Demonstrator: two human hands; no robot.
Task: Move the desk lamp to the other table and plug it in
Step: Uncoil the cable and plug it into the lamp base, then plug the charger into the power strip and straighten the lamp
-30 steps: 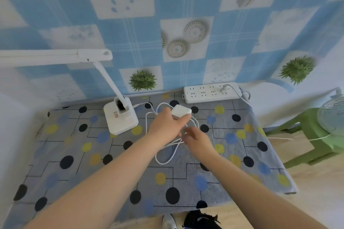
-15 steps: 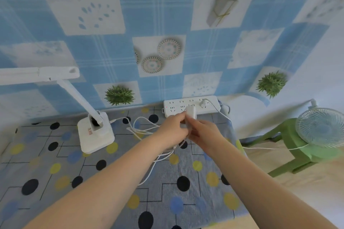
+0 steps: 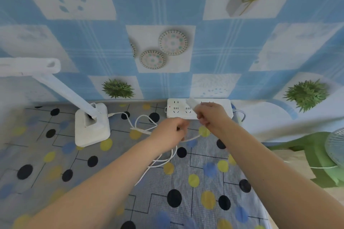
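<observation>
The lamp is already stood on the worktop, its base near the back edge by the wall, apparently so that its cord can reach the strip, which is laid along the wall just to the right. The adapter is pinched in the right hand and is held tilted over the middle of the strip, prongs hidden, so it is judged that a socket is being aimed for and that the plug is not yet seated. The slack of the cord is gathered in the left hand, whose fingers are curled round it, probably to keep the loops clear of the sockets and to take weight off the adapter. More loops are left lying on the cloth below that hand.

No containers are in view; the only receptacles are the strip's sockets. The left ones are seen to be free, while those under the right hand are hidden.
</observation>
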